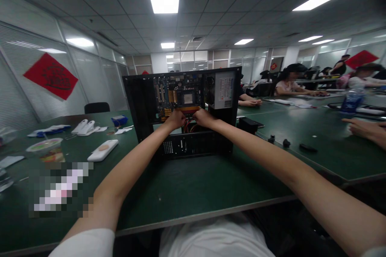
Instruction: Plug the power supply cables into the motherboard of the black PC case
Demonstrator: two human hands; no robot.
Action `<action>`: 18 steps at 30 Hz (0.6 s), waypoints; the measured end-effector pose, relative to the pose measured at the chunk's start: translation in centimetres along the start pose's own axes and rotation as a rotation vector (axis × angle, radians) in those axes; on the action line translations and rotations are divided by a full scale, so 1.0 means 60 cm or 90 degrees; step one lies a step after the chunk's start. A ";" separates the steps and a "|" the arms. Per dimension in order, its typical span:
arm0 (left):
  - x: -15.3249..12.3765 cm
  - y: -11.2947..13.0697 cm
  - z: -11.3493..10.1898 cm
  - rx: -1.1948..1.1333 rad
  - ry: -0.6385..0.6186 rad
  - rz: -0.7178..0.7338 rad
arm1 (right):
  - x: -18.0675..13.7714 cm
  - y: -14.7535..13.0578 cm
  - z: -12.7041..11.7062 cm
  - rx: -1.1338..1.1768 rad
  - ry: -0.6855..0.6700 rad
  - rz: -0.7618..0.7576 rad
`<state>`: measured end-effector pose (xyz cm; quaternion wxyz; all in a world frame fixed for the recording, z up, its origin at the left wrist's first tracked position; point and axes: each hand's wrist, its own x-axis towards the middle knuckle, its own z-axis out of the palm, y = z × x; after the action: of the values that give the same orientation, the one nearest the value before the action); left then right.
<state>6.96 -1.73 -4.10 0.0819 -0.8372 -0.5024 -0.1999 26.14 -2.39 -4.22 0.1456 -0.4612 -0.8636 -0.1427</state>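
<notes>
A black computer case (183,147) stands on the table with its open side facing me. Inside it sit a motherboard (177,88), with a square processor socket area (188,98) on it, and a power supply (223,89) at the upper right. My left hand (175,119) is closed at the board's lower edge, beside yellow and red slots (189,110). At the right end of those slots is my right hand (205,119), also closed, fingers curled inward. What the fingertips pinch is hidden. Thin coloured cables (190,127) hang just below and between both hands.
On the left are a drink cup (46,150), a white box-like device (103,150) and a blue container (119,120). Small black parts (286,143) and a blue-labelled bottle (352,100) lie or stand to the right. Another person's hand (368,130) reaches in there.
</notes>
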 end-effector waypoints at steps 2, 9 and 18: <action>0.001 -0.004 -0.001 -0.005 -0.004 0.012 | -0.002 -0.005 -0.007 -0.004 0.000 -0.005; -0.079 0.038 -0.043 0.016 0.068 -0.047 | -0.094 0.008 -0.036 -0.126 0.103 -0.151; -0.186 0.110 -0.041 -0.023 0.065 -0.047 | -0.230 0.200 -0.070 -0.256 0.129 -0.555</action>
<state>7.49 -14.73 -6.11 0.0849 -0.8082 -0.5245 -0.2540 44.01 -8.00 -4.28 0.0634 -0.0592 -0.9131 -0.3985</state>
